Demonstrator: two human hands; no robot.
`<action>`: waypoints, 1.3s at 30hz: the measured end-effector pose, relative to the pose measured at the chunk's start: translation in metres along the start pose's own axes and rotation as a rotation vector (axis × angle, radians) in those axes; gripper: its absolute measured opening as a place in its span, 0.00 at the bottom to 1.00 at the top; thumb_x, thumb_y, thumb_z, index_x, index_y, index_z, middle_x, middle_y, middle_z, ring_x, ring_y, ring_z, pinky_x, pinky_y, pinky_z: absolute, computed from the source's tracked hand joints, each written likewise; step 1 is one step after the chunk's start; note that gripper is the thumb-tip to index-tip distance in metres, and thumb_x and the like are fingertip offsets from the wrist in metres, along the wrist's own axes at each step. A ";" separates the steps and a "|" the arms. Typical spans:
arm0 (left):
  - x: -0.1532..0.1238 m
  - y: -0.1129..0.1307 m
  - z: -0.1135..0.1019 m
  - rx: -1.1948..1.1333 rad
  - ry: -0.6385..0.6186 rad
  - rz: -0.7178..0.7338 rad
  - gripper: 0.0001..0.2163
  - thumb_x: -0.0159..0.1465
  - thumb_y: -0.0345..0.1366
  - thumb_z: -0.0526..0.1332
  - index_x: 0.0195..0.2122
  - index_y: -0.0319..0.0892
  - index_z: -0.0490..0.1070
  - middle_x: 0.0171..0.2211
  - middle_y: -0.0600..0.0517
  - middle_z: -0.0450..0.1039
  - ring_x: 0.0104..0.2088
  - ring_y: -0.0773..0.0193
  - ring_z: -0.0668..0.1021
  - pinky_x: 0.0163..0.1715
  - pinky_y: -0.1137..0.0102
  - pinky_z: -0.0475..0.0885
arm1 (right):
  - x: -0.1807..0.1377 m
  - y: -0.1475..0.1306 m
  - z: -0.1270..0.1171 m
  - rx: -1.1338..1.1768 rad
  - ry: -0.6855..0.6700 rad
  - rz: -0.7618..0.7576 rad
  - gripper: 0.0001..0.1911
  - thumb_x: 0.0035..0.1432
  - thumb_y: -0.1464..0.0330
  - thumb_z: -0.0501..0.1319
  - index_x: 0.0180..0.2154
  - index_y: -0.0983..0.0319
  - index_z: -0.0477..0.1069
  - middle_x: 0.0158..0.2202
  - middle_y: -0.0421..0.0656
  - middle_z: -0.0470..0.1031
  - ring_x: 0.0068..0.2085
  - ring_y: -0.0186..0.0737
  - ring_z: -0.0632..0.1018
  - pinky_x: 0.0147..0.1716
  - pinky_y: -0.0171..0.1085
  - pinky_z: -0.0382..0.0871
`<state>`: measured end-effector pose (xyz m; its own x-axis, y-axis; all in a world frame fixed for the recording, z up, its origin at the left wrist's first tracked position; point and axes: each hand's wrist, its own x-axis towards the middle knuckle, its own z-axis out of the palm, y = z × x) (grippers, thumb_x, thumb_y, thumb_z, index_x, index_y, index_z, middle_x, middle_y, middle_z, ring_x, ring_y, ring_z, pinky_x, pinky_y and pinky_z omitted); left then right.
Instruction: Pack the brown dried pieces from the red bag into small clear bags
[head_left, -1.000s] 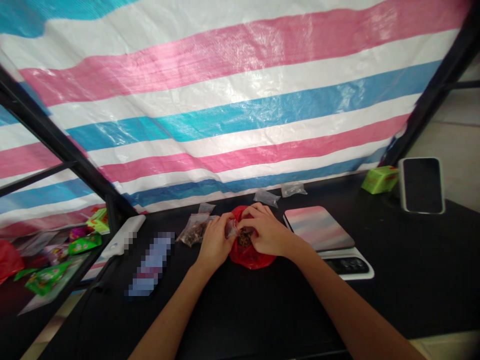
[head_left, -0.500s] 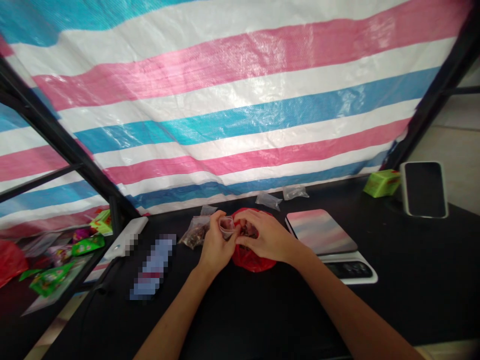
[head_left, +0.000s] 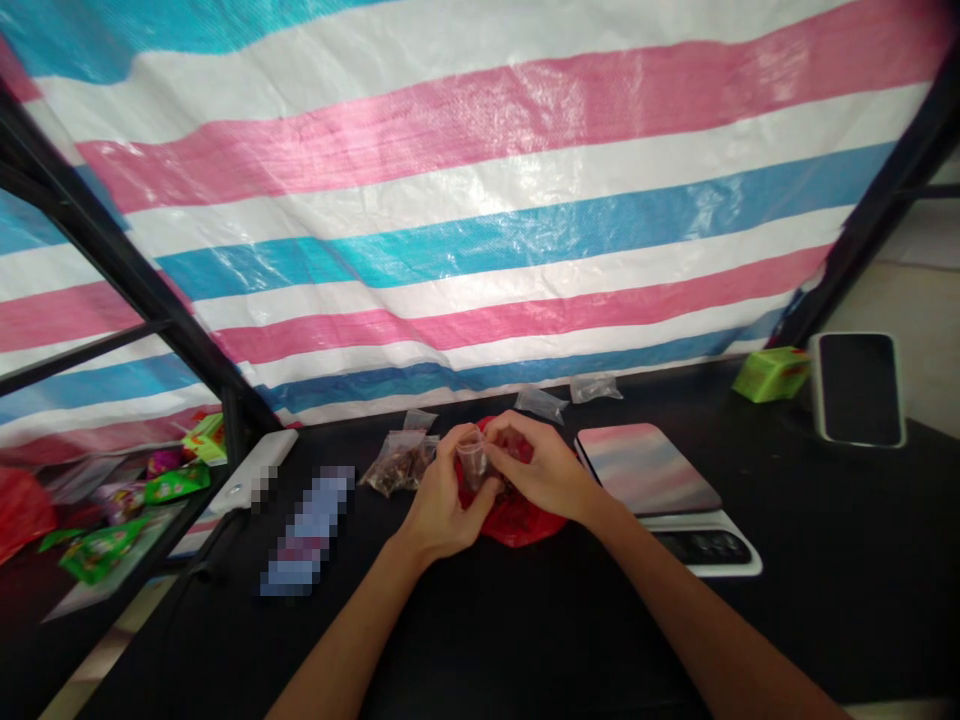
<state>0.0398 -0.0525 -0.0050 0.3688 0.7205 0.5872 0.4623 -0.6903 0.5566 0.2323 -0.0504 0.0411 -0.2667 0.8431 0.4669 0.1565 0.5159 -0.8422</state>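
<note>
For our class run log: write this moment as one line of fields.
left hand: holds small clear bag | right hand: at its mouth, over red bag | scale: beside right hand

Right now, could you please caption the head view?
Left hand holds a clear bag, right hand at its mouth, over a red bag on a black table beside a scale.

Tarp (head_left: 480,200) pink-blue-white striped; bag (head_left: 517,520) red; table (head_left: 525,620) black.
</note>
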 end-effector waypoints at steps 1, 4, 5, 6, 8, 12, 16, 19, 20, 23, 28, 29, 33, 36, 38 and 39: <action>-0.001 -0.001 0.000 -0.017 0.013 0.016 0.31 0.68 0.38 0.59 0.69 0.42 0.46 0.64 0.36 0.62 0.63 0.49 0.71 0.63 0.54 0.67 | 0.001 0.000 -0.002 0.106 0.028 0.025 0.06 0.64 0.63 0.62 0.37 0.58 0.70 0.38 0.40 0.76 0.38 0.39 0.76 0.40 0.37 0.71; 0.002 -0.003 -0.001 -0.054 0.061 0.016 0.27 0.72 0.38 0.53 0.70 0.43 0.46 0.61 0.39 0.66 0.61 0.52 0.72 0.63 0.54 0.66 | 0.004 0.003 -0.010 0.394 0.111 0.074 0.10 0.62 0.60 0.65 0.36 0.57 0.67 0.37 0.39 0.76 0.37 0.38 0.76 0.39 0.37 0.71; 0.003 -0.003 -0.002 -0.045 0.082 -0.006 0.25 0.72 0.38 0.52 0.69 0.43 0.48 0.59 0.40 0.68 0.59 0.53 0.73 0.62 0.55 0.67 | 0.006 0.005 -0.013 0.452 0.152 0.098 0.11 0.61 0.60 0.66 0.36 0.57 0.66 0.35 0.37 0.75 0.34 0.37 0.76 0.36 0.36 0.70; 0.006 -0.003 -0.002 -0.020 0.102 -0.038 0.23 0.73 0.38 0.50 0.68 0.44 0.51 0.57 0.41 0.70 0.57 0.54 0.74 0.61 0.56 0.67 | 0.008 0.007 -0.017 0.487 0.198 0.128 0.12 0.59 0.59 0.66 0.36 0.57 0.66 0.31 0.36 0.73 0.30 0.36 0.74 0.32 0.34 0.68; 0.010 -0.001 -0.002 0.071 0.124 -0.126 0.20 0.73 0.40 0.51 0.65 0.45 0.57 0.54 0.42 0.70 0.55 0.54 0.75 0.57 0.56 0.69 | 0.012 0.009 -0.024 0.502 0.291 0.178 0.14 0.57 0.58 0.67 0.37 0.57 0.65 0.26 0.33 0.69 0.24 0.33 0.69 0.25 0.32 0.62; 0.014 -0.002 0.000 0.240 0.037 -0.319 0.21 0.67 0.40 0.59 0.60 0.47 0.64 0.54 0.42 0.70 0.48 0.50 0.78 0.48 0.55 0.74 | 0.011 0.006 -0.041 0.353 0.469 0.154 0.14 0.55 0.59 0.67 0.39 0.56 0.66 0.25 0.33 0.70 0.23 0.33 0.68 0.23 0.31 0.59; 0.016 -0.006 0.004 0.061 0.002 -0.366 0.17 0.59 0.27 0.58 0.49 0.47 0.70 0.39 0.49 0.75 0.39 0.57 0.79 0.43 0.61 0.74 | -0.023 0.010 -0.070 0.070 0.571 0.186 0.10 0.58 0.59 0.63 0.40 0.55 0.68 0.24 0.34 0.69 0.21 0.35 0.68 0.20 0.33 0.60; 0.020 -0.005 0.004 -0.352 0.105 -0.542 0.14 0.56 0.29 0.57 0.44 0.45 0.70 0.30 0.55 0.70 0.25 0.66 0.73 0.27 0.70 0.71 | -0.055 0.024 -0.104 -0.223 0.547 0.271 0.13 0.63 0.56 0.58 0.45 0.55 0.71 0.26 0.37 0.73 0.20 0.37 0.70 0.17 0.35 0.62; 0.021 -0.004 0.003 -0.514 0.108 -0.639 0.14 0.56 0.31 0.57 0.44 0.45 0.69 0.26 0.57 0.67 0.20 0.69 0.68 0.21 0.73 0.66 | -0.062 0.030 -0.116 -0.339 0.529 0.280 0.13 0.64 0.57 0.58 0.46 0.55 0.72 0.27 0.39 0.75 0.22 0.38 0.73 0.19 0.35 0.65; 0.024 -0.004 -0.002 -0.842 0.031 -0.836 0.16 0.54 0.33 0.56 0.44 0.44 0.68 0.21 0.61 0.59 0.14 0.72 0.59 0.15 0.77 0.54 | -0.067 0.046 -0.144 -0.602 0.342 0.288 0.14 0.64 0.59 0.56 0.46 0.56 0.75 0.32 0.42 0.81 0.26 0.43 0.79 0.25 0.39 0.72; 0.022 -0.014 -0.002 -0.442 0.216 -0.641 0.09 0.63 0.37 0.54 0.39 0.42 0.71 0.31 0.52 0.71 0.31 0.62 0.75 0.34 0.68 0.73 | -0.064 0.055 -0.154 -0.724 0.151 0.231 0.19 0.65 0.56 0.55 0.51 0.54 0.78 0.45 0.45 0.84 0.45 0.53 0.84 0.49 0.50 0.77; 0.021 -0.016 -0.001 -0.289 0.237 -0.565 0.09 0.65 0.38 0.54 0.40 0.43 0.72 0.35 0.51 0.72 0.36 0.60 0.76 0.40 0.64 0.74 | -0.068 0.055 -0.154 -0.699 0.170 0.209 0.21 0.66 0.55 0.55 0.53 0.54 0.77 0.48 0.46 0.83 0.48 0.54 0.83 0.53 0.52 0.74; 0.016 -0.018 0.003 0.016 0.212 -0.347 0.10 0.70 0.39 0.54 0.48 0.46 0.70 0.47 0.47 0.70 0.47 0.57 0.76 0.55 0.57 0.70 | -0.098 0.054 -0.159 -0.523 0.433 0.213 0.25 0.70 0.52 0.51 0.59 0.54 0.73 0.58 0.46 0.77 0.61 0.56 0.75 0.62 0.53 0.68; 0.016 -0.023 0.007 -0.030 0.213 -0.423 0.09 0.68 0.36 0.57 0.48 0.45 0.71 0.46 0.48 0.70 0.42 0.60 0.76 0.51 0.60 0.72 | -0.118 0.060 -0.166 -0.476 0.514 0.272 0.24 0.69 0.49 0.51 0.58 0.50 0.73 0.59 0.44 0.77 0.63 0.57 0.73 0.64 0.56 0.65; 0.017 -0.030 0.009 -0.099 0.212 -0.555 0.10 0.64 0.33 0.60 0.46 0.44 0.72 0.44 0.49 0.70 0.38 0.63 0.76 0.46 0.63 0.74 | -0.123 0.063 -0.168 -0.476 0.482 0.271 0.25 0.69 0.49 0.50 0.58 0.49 0.73 0.58 0.43 0.78 0.62 0.57 0.75 0.63 0.56 0.66; 0.018 -0.033 0.010 -0.136 0.212 -0.606 0.11 0.62 0.32 0.61 0.46 0.43 0.72 0.44 0.49 0.70 0.38 0.63 0.76 0.44 0.65 0.74 | -0.123 0.063 -0.168 -0.504 0.479 0.248 0.25 0.69 0.49 0.50 0.58 0.49 0.73 0.57 0.43 0.78 0.60 0.56 0.76 0.62 0.55 0.68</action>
<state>0.0392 -0.0160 -0.0181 -0.0979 0.9654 0.2418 0.4271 -0.1787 0.8864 0.4345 -0.0964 -0.0243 0.2596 0.8582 0.4429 0.6069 0.2117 -0.7660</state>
